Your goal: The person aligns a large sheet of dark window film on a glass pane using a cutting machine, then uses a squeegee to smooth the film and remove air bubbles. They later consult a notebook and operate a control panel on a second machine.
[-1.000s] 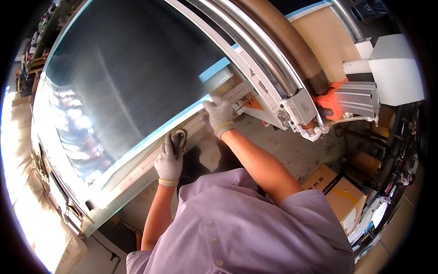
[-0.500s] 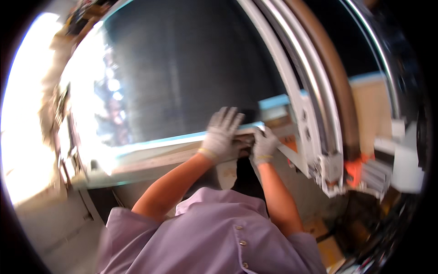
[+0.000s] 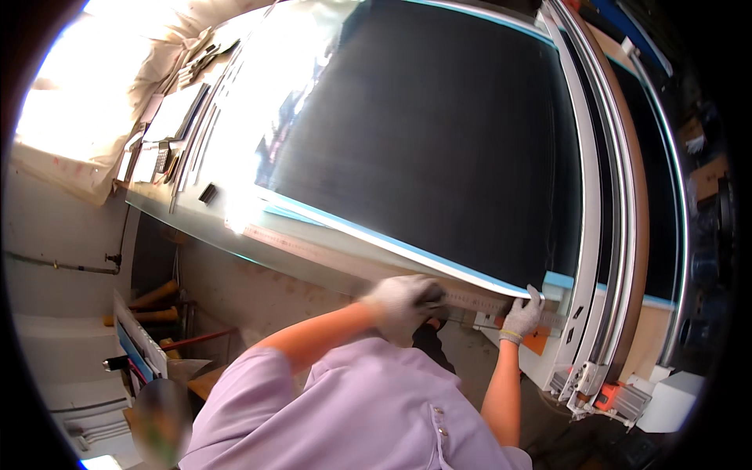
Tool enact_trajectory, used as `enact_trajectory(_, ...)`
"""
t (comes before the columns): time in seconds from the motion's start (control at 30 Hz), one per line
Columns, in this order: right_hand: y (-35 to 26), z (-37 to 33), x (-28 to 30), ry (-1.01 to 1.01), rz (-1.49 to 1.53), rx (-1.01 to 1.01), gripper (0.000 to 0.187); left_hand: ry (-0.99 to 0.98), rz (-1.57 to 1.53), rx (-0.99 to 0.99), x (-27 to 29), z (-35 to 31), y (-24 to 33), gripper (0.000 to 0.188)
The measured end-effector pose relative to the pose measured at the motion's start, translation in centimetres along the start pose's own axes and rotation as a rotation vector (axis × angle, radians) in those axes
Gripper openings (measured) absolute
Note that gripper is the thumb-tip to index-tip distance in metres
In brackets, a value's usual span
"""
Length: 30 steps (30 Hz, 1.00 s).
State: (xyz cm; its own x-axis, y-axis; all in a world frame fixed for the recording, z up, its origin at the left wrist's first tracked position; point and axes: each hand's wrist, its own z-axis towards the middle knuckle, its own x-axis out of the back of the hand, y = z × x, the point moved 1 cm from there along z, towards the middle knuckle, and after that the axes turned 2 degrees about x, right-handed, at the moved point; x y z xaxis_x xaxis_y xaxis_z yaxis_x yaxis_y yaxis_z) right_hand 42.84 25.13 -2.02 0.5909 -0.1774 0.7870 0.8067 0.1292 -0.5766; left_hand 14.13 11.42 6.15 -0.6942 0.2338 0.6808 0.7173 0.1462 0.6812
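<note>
A large black sheet [image 3: 439, 149] with a white and light-blue border lies on the glass-topped table [image 3: 227, 247]. My gloved right hand [image 3: 522, 316] is at its near right corner, fingers closed about the border edge. My gloved left hand [image 3: 401, 304] is smeared by motion just off the table's front edge, beside a long ruler strip [image 3: 313, 254] that runs along that edge. Something dark shows at the left fingers; whether it is held or part of the glove cannot be made out.
A roller-and-rail assembly [image 3: 623, 196] spans the table's right side, with an orange-and-grey fitting [image 3: 615, 395] at its near end. Thin strips, a calculator [image 3: 162, 157] and a small black block [image 3: 207, 193] lie at the left. Below stand rolled tubes [image 3: 153, 316] and boards [image 3: 141, 345].
My view has swung, showing more of the table's left side. My left hand has come off the sheet's border toward me, away from my right hand, which stays at the corner.
</note>
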Motion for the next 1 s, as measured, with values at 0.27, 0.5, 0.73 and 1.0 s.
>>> enact_trajectory(0.27, -8.3, 1.1, 1.8, 0.138, -0.865, 0.064, 0.050, 1.145, 0.313, 1.002, 20.1, -21.7, -31.7, 0.046)
enact_trajectory(0.5, -0.4, 6.7, 7.1, -0.095, -0.668, 0.422, 0.038, 1.437, 0.269, 0.585, 21.5, -17.6, -32.1, 0.065)
enact_trajectory(0.73, 2.7, -4.0, 5.9, -0.156, -0.822, 0.392, 0.033, 1.081, -1.379, 0.401, 17.1, -10.5, -24.3, 0.052)
enact_trajectory(1.0, -12.7, -8.5, 2.7, -0.673, -0.669, 0.312, 0.025, 0.763, -1.453, -0.049, 29.3, -5.8, -33.2, 0.069)
